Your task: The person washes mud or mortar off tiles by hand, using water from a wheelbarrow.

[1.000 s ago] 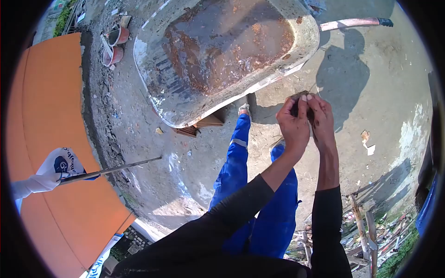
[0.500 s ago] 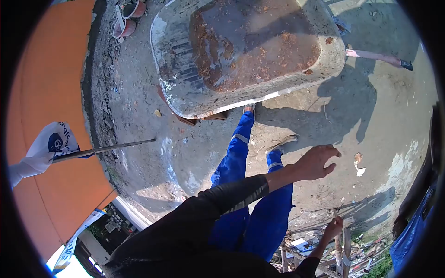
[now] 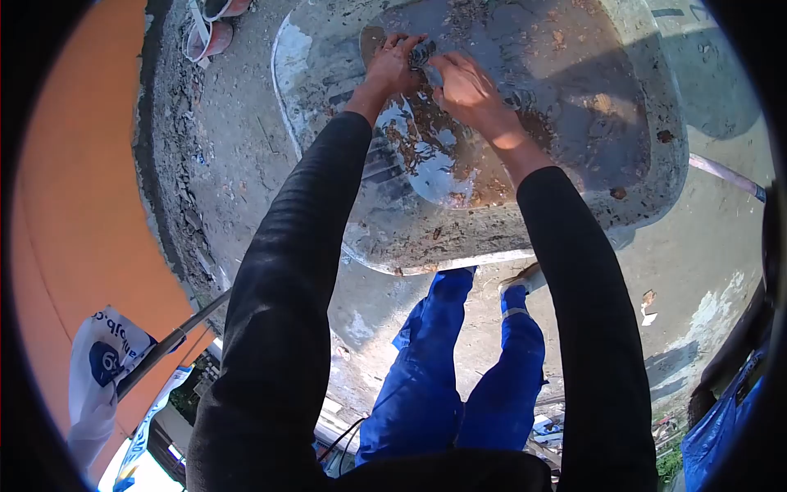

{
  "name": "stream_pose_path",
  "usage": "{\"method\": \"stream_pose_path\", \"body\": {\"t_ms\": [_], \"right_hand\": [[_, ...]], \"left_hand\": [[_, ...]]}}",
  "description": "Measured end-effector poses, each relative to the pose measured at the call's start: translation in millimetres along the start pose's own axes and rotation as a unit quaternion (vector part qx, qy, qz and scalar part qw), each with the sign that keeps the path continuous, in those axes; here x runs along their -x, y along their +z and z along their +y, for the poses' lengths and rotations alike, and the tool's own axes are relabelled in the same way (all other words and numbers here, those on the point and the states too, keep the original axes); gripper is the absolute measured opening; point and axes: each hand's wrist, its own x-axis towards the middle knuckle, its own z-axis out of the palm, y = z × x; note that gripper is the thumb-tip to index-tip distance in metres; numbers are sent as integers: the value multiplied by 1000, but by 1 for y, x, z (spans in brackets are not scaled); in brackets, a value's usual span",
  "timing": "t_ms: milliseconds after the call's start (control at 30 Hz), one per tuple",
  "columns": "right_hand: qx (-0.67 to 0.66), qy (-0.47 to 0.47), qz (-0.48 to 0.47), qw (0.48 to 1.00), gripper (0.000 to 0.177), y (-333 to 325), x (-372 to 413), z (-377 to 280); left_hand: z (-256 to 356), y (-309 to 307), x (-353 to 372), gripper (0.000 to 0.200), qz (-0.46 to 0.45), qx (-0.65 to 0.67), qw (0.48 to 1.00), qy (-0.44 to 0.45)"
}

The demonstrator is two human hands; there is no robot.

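Both my hands are over the brown, leaf-littered water in a wheelbarrow tray [image 3: 443,242], close together near its left end. My left hand [image 3: 393,67] has its fingers stretched toward the right, with nothing visible in them. Facing it, my right hand [image 3: 469,92] has its fingers loosely bent and the thumb apart, also with nothing visible in it. Ripples and bright reflections show on the water [image 3: 434,152] just below the hands. Long black sleeves cover both my arms down to the wrists.
A pinkish wheelbarrow handle [image 3: 725,174] sticks out at the right. Reddish buckets [image 3: 211,41] stand at the upper left. An orange sheet [image 3: 74,164] runs along the left, with a pole [image 3: 176,336] and white printed banner [image 3: 102,361] before it. Blue tarp [image 3: 721,426] hangs lower right.
My hands have moved from the lower right, away from the tray, up over the water and close together. The tray now appears nearer, and the water surface is disturbed.
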Motion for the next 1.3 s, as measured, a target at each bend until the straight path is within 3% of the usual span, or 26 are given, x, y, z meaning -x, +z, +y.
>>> {"method": "stream_pose_path", "body": {"t_ms": [33,100,133,200,300,367,433,567,633,667,700,767,800,833,900,933,967,1000,1033,1067,1100,1167,1233,1300], "right_hand": [[-2,8,-6,1000,44,18,-12,-3],[107,76,-159,979,50,47,-28,-9],[131,70,-147,978,48,71,-18,-2],[121,101,-199,967,43,74,-4,-3],[113,90,-201,969,30,63,30,19],[45,101,-326,939,19,29,44,23],[64,122,-318,938,14,5,57,44],[89,172,-200,960,15,-94,60,88],[121,204,-170,956,18,-114,73,122],[113,256,-223,934,21,-116,82,144],[104,306,-273,906,25,-115,96,159],[62,299,-252,918,27,-93,131,174],[19,285,-240,928,28,-78,147,180],[25,290,-178,940,31,-65,161,170],[25,289,-111,950,33,-47,170,153],[-26,337,-95,936,37,-43,175,150],[-77,386,-78,916,41,-42,183,148],[-82,391,-71,914,41,-49,192,144],[-185,416,-24,890,39,-66,200,139],[-285,434,26,854,38,-88,211,135],[-285,436,36,853,38,-117,225,131],[-442,420,120,783,37,-183,274,108],[-427,427,163,780,36,-260,343,89],[-480,423,195,744,33,-312,436,106]], "left_hand": [[-8,6,1,64,-9,6,1000,-1],[-5,19,9,59,-107,-26,993,-41],[11,22,22,48,-46,9,992,-116],[24,43,46,37,28,-15,996,-84],[65,62,84,29,-20,127,981,-142],[94,64,101,27,-37,172,971,-164],[131,72,111,27,-58,303,923,-229],[193,105,118,26,-66,359,893,-263],[208,150,125,24,-68,499,809,-305],[214,171,131,22,-56,443,848,-287],[221,183,132,22,-59,442,850,-280],[238,197,122,22,-68,506,775,-372],[248,179,112,25,-127,517,750,-392],[262,174,105,25,-128,515,756,-385],[288,167,96,25,-62,650,592,-473],[302,147,89,26,-85,668,576,-464],[317,127,82,26,-90,662,582,-463],[335,109,76,23,-61,588,663,-459],[353,101,74,21,-31,509,735,-446],[371,102,75,16,4,560,701,-441],[395,98,73,16,-2,560,706,-433],[466,76,82,9,93,647,675,-343],[550,48,94,9,33,628,731,-266],[615,69,118,23,-99,660,725,-169]]}}
